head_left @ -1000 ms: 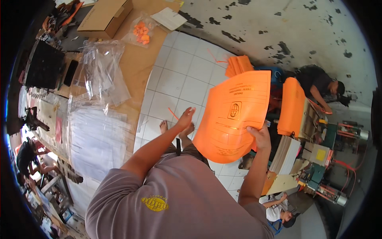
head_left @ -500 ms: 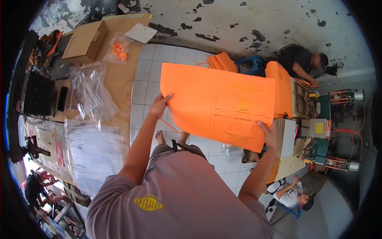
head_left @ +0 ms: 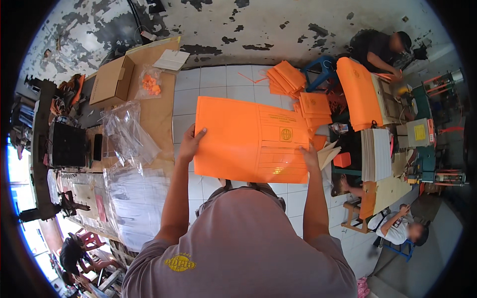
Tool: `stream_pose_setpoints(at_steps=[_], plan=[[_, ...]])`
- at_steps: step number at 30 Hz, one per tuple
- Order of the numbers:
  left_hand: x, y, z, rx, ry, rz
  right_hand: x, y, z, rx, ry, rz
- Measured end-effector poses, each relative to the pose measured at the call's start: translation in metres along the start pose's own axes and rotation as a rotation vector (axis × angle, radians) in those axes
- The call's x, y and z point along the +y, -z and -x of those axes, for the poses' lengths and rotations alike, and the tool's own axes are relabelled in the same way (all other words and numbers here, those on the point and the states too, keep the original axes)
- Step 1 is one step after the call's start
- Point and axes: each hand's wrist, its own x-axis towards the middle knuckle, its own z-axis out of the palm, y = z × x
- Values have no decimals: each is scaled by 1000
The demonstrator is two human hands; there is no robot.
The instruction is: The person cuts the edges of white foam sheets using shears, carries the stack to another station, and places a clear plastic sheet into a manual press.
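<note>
An orange folder [head_left: 228, 136], opened out flat with a printed emblem and lines on its right half, is spread in front of me above the tiled floor. My left hand [head_left: 190, 143] pinches its left edge, thumb on top. My right hand [head_left: 311, 159] grips its right edge, thumb on the printed face and the other fingers hidden behind.
A worktable [head_left: 166, 104] on the left holds a cardboard box [head_left: 110, 82], clear plastic sheets [head_left: 131, 193] and a bag of orange pieces [head_left: 150, 83]. Orange folders are stacked on the floor [head_left: 285, 78] and right bench [head_left: 358, 89]. Two people sit at right.
The folder has come lower and closer to my body, and now lies more level. My right hand has moved left with it. The view has shifted, showing more folder stacks behind.
</note>
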Motion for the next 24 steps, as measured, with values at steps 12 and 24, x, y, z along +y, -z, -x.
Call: stream_pose_setpoints(at_steps=[12, 24], plan=[[40, -10, 24, -229, 186, 55, 104, -24, 22, -25, -562, -101], [-13, -5, 33, -121, -99, -708, 29, -15, 45, 102, -7, 25]])
